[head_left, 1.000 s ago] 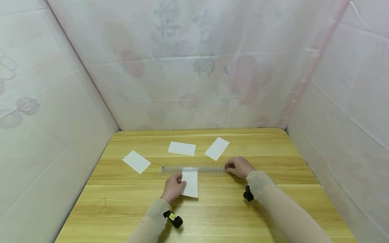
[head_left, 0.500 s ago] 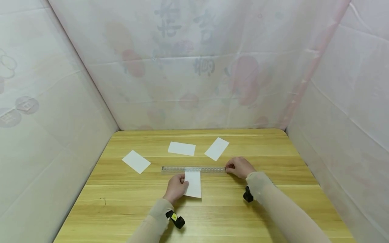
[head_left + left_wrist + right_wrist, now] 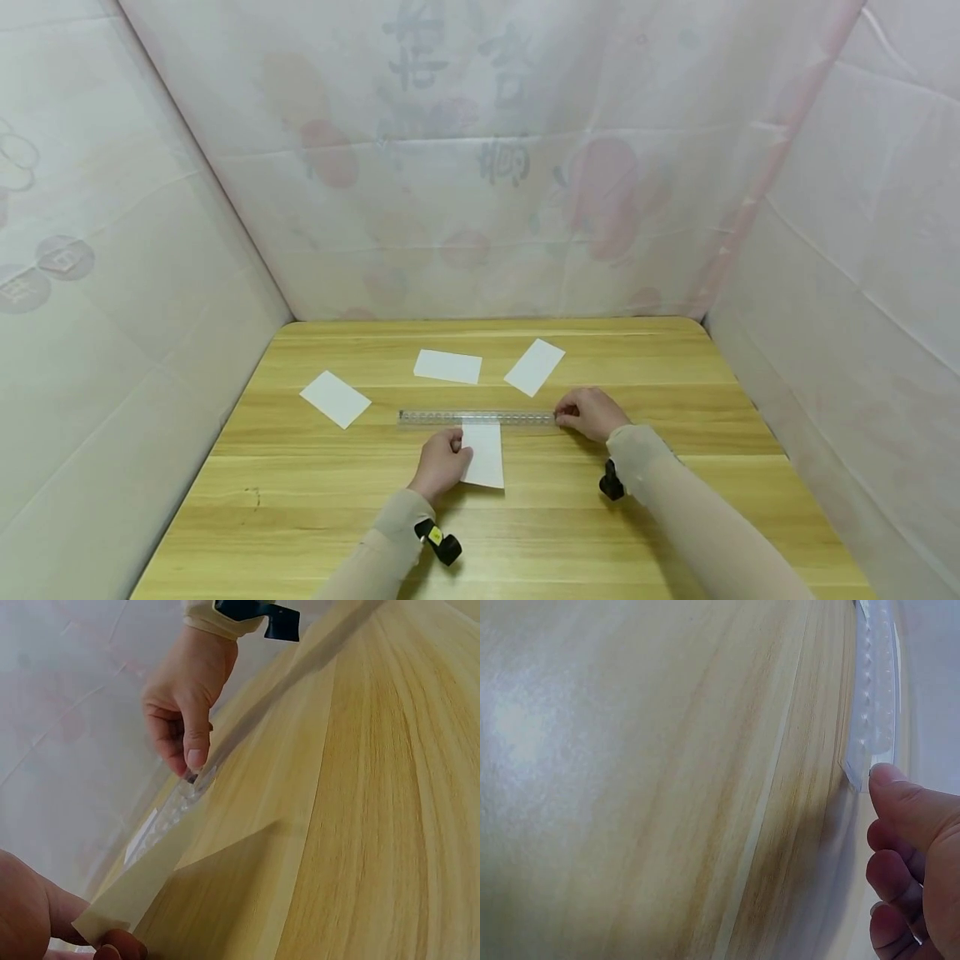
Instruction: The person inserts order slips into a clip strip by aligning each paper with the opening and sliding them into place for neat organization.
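My left hand point(image 3: 442, 460) pinches the left edge of a white paper card point(image 3: 483, 454) between thumb and fingers. In the left wrist view the card point(image 3: 142, 889) is tilted, its lower part raised over the table with a shadow beside it. A clear plastic ruler point(image 3: 435, 417) with a row of round marks lies crosswise, overlapping the card's far edge in the head view. At the ruler's right end, my right hand point(image 3: 592, 413) pinches it between thumb and fingertips. The right wrist view shows that thumb point(image 3: 892, 784) on the end of the clear ruler point(image 3: 874, 690).
Beyond the ruler, three more white cards lie flat on the wooden table point(image 3: 315, 500): a left card point(image 3: 335, 399), a middle card point(image 3: 447, 367) and a right card point(image 3: 535, 367). Pale printed cloth walls point(image 3: 480, 167) enclose the table at the back and both sides.
The left hand has slid a little to the right, carrying the card along the ruler. Ruler and right hand have stayed in place.
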Available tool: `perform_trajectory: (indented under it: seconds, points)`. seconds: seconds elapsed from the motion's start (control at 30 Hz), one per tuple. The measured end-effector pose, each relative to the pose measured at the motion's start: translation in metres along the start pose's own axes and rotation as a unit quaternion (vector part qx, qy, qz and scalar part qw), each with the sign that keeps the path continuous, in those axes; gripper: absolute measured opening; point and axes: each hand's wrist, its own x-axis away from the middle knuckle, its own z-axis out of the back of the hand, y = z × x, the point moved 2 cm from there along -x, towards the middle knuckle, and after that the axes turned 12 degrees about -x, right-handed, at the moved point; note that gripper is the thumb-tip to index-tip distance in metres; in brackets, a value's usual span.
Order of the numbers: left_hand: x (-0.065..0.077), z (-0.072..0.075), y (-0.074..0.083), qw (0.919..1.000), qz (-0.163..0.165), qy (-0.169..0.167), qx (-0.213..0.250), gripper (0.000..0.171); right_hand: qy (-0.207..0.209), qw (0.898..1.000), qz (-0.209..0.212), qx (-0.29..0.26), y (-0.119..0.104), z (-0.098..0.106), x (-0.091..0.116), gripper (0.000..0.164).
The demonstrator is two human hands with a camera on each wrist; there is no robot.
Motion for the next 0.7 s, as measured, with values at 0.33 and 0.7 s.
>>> perform_trajectory:
  seconds: [0.33,0.7]
  points:
    - [-0.0005,-0.0029,0.0031,0.9999,-0.002,-0.007,-0.008,0.046,0.003,1.000,-0.006,0.000,-0.0029,0.0010,0.0012,0.006]
    - [0.0032,-0.0052,0.0045,0.9998,-0.012,-0.016,0.006,0.048,-0.001,1.000,-0.005,0.003,-0.0044,0.0002,0.0018,0.007]
